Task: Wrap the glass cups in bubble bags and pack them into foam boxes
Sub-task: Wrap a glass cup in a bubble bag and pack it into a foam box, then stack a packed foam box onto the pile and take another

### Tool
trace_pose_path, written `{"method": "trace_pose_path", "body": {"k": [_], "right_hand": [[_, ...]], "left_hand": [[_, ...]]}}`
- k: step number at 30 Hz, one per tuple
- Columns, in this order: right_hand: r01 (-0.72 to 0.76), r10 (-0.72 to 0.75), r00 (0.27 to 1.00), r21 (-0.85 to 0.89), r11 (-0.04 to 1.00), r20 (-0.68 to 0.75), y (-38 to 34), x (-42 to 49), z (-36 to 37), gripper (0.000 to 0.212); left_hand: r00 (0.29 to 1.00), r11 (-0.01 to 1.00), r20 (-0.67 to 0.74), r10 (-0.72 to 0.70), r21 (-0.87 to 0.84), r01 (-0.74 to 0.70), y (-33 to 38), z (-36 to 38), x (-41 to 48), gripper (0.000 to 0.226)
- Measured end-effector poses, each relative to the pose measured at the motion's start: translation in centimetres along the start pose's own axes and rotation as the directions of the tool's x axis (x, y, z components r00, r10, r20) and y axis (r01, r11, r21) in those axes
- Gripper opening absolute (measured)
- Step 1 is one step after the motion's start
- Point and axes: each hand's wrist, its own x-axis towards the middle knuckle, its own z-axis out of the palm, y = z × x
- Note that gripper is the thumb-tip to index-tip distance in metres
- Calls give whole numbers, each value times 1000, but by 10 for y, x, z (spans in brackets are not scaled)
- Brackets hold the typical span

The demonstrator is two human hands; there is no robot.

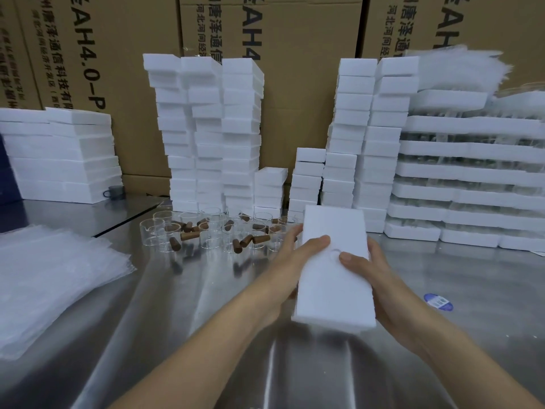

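A closed white foam box (334,287) is held above the steel table between both hands. My left hand (298,258) grips its left side, thumb lying across the top. My right hand (380,276) grips its right side, thumb on the lid. Behind the box, several clear glass cups (153,231) stand on the table among brown wooden handles (188,235). A stack of bubble bags (50,278) lies flat at the left.
Tall stacks of white foam boxes (206,131) rise at the back centre and at the right (368,137). Wide foam trays (472,172) fill the far right, flat foam slabs (59,154) the far left. Cardboard cartons (295,39) form the back wall. A blue sticker (438,301) lies on the table.
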Motion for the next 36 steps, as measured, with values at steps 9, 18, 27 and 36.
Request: {"method": "trace_pose_path", "body": {"k": [9, 18, 27, 36], "right_hand": [[40, -34, 999, 127, 991, -42, 13, 1, 11, 81], [32, -32, 999, 84, 996, 5, 1, 1, -4, 74], [29, -22, 996, 76, 997, -92, 0, 8, -19, 70], [-7, 10, 993, 26, 1000, -122, 10, 11, -16, 88]], "left_hand": [[998, 956, -53, 23, -290, -37, -9, 19, 1, 70], [998, 988, -17, 67, -137, -69, -4, 23, -8, 63], [999, 1000, 35, 16, -22, -15, -9, 17, -8, 91], [999, 997, -27, -42, -59, 40, -5, 8, -9, 107]]}}
